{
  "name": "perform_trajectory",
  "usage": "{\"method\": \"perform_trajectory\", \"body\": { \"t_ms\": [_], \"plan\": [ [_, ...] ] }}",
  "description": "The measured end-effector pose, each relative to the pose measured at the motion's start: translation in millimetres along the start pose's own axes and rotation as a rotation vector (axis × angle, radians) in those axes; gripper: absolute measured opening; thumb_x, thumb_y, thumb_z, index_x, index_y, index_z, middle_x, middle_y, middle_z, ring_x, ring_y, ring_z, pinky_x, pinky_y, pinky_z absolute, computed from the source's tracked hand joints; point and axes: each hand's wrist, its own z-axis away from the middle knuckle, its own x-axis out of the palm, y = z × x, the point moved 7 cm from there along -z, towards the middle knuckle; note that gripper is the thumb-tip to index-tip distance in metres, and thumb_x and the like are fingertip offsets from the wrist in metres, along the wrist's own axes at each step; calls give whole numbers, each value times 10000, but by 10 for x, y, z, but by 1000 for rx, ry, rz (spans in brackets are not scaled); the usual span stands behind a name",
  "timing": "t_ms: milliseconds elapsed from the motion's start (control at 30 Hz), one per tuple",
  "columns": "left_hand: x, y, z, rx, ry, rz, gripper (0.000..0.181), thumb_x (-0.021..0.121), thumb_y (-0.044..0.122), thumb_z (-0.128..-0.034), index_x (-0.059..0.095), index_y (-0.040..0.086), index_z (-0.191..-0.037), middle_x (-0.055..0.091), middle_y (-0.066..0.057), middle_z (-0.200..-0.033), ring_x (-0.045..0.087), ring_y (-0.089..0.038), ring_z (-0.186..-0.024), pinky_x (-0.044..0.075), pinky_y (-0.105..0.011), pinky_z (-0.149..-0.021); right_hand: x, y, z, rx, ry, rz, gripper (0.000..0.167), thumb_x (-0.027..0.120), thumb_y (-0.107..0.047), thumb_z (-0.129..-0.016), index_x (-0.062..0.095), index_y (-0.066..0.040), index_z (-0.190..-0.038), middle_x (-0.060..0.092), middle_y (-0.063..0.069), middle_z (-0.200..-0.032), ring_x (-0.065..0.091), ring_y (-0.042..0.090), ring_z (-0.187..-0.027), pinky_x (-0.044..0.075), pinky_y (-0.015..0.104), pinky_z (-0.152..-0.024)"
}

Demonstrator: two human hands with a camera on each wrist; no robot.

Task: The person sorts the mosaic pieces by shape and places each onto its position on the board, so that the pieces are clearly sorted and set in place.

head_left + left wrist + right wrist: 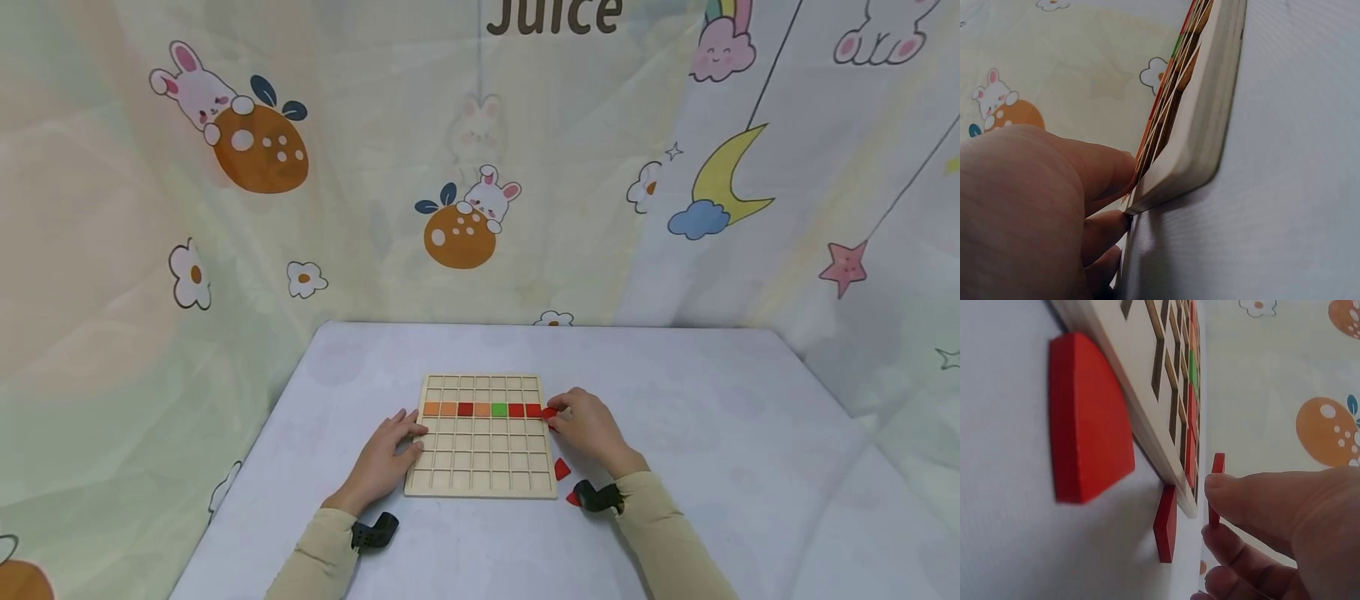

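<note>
A pale wooden grid board lies on the table, one row filled with orange, dark red, green and red squares. On its left edge rests my left hand, fingers extended and the tips touching the rim. Beside the right edge, level with the filled row, my right hand pinches a small red piece between thumb and finger. The held piece appears edge-on in the right wrist view, slightly apart from the board. Two loose red pieces lie close to the board's right side.
The white table extends around the board on all sides. Behind it hangs a printed cloth backdrop. A black wrist camera partly covers one loose red piece.
</note>
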Motion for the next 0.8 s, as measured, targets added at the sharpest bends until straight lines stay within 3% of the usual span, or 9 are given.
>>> {"method": "perform_trajectory", "body": {
  "t_ms": [433, 800],
  "plan": [
    [6, -12, 6, -2, 1, -2, 209, 630, 189, -956, 682, 180, -1158, 422, -21, -1520, 229, -265, -1475, 163, -517, -1205, 92, -128, 59, -64, -14, -33, 267, 758, -112, -841, 722, -77, -1103, 630, 16, -994, 641, 177, -903, 582, 319, -761],
    [14, -19, -9, 7, 0, -8, 211, 631, 180, -954, 682, 180, -1159, 422, -19, -1520, 233, -265, -1474, 162, -512, -1207, 129, -162, 69, -88, -41, -23, 210, 746, -86, -845, 729, -102, -1054, 617, -25, -984, 595, 121, -821, 533, 244, -679]
  ]
}}
